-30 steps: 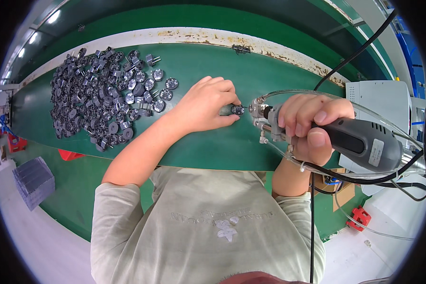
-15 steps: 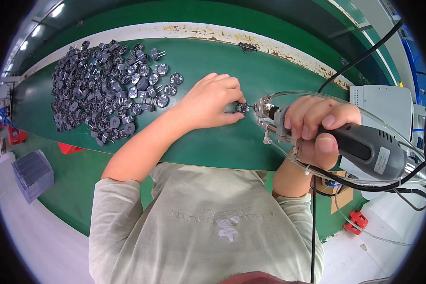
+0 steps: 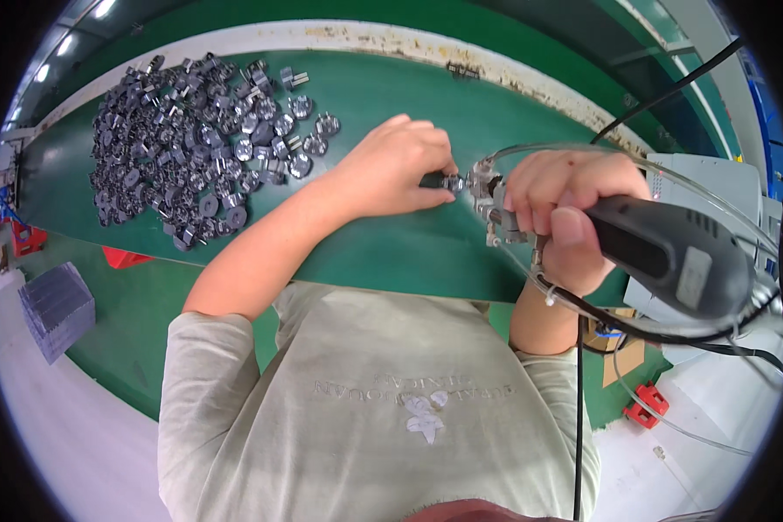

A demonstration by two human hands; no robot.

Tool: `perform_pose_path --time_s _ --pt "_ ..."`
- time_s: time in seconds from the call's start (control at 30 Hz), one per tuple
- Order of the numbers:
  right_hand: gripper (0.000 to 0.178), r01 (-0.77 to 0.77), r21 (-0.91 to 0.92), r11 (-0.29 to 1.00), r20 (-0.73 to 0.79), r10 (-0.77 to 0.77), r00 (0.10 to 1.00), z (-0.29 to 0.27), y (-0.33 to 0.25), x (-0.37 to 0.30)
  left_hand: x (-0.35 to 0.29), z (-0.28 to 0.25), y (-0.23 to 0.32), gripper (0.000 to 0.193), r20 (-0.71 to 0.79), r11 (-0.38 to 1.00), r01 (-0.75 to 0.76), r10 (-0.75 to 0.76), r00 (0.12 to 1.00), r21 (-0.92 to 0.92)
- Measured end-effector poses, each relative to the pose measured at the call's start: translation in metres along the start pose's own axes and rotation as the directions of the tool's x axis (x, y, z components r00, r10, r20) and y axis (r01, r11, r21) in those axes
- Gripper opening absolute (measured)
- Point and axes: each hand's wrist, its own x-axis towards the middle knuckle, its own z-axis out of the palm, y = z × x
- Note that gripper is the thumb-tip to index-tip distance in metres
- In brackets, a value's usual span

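My left hand (image 3: pixel 398 167) pinches a small black plug part (image 3: pixel 433 181) between thumb and fingers on the green table; the fingers partly hide it. Wrapped round a black and grey electric screwdriver (image 3: pixel 680 254) is my right hand (image 3: pixel 574 204), thumb along its near side. The tool lies almost level, its metal nose (image 3: pixel 481 181) pointing left and meeting the plug part, or nearly so; whether they touch I cannot tell. To the left of my left hand spreads a heap of similar round black plug parts (image 3: pixel 172 150), some with metal pins sticking out.
A clear hose (image 3: pixel 539 148) and a black cable (image 3: pixel 605 313) run along the screwdriver. Behind the table stands a chipped white ledge (image 3: pixel 365 39). A light grey machine box (image 3: pixel 713 178) is at the right. Below are red plastic pieces (image 3: pixel 646 405) and a grey stack (image 3: pixel 56 311).
The screwdriver has shifted left, its nose now close up against the plug part. The whole view has tilted a little, so the table sits higher in the picture.
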Motion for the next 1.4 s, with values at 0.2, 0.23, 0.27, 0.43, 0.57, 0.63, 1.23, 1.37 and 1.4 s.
perform_pose_path --time_s 0.2,0.23,0.27,0.43,0.57,0.63,1.23,1.37,1.4 --pt "0.031 -0.009 0.075 0.997 -0.06 0.013 0.998 -0.01 -0.007 -0.002 0.002 0.0 0.002 0.026 -0.031 1.0 0.006 -0.006 1.0 0.013" --pt "0.032 0.041 0.076 0.996 -0.018 -0.04 0.999 -0.016 -0.014 -0.002 0.002 -0.001 0.003 0.026 -0.018 0.999 0.025 -0.024 1.0 0.02" --pt "0.033 0.082 0.082 0.993 0.027 -0.085 0.996 -0.02 -0.023 0.001 0.001 -0.002 0.003 0.027 -0.033 0.999 0.033 -0.033 0.999 0.013" --pt "0.034 0.073 0.124 0.99 0.036 -0.078 0.996 -0.023 -0.039 0.002 0.0 -0.002 0.007 0.032 -0.046 0.998 0.057 -0.058 0.997 -0.022" --pt "0.033 0.007 0.12 0.993 -0.026 -0.004 1.0 -0.018 -0.03 -0.004 0.002 -0.004 0.008 0.03 0.013 0.999 0.023 -0.023 1.0 0.029" --pt "0.032 -0.005 0.135 0.991 -0.059 0.013 0.998 -0.015 -0.026 -0.005 0.001 -0.002 0.005 0.028 -0.01 1.0 0.009 -0.009 1.0 0.025" --pt "0.034 0.022 0.059 0.998 -0.076 -0.018 0.997 -0.003 -0.015 -0.008 0.002 -0.001 0.004 0.028 -0.004 1.0 0.017 -0.017 1.0 0.014" --pt "0.034 0.019 0.077 0.997 -0.08 -0.013 0.997 -0.003 -0.015 -0.008 0.001 -0.001 0.003 0.028 -0.008 1.0 0.011 -0.011 1.0 0.013" --pt "0.034 0.015 0.068 0.998 -0.084 -0.009 0.996 -0.002 -0.015 -0.008 0.001 -0.001 0.003 0.028 -0.009 1.0 0.013 -0.012 1.0 0.013"
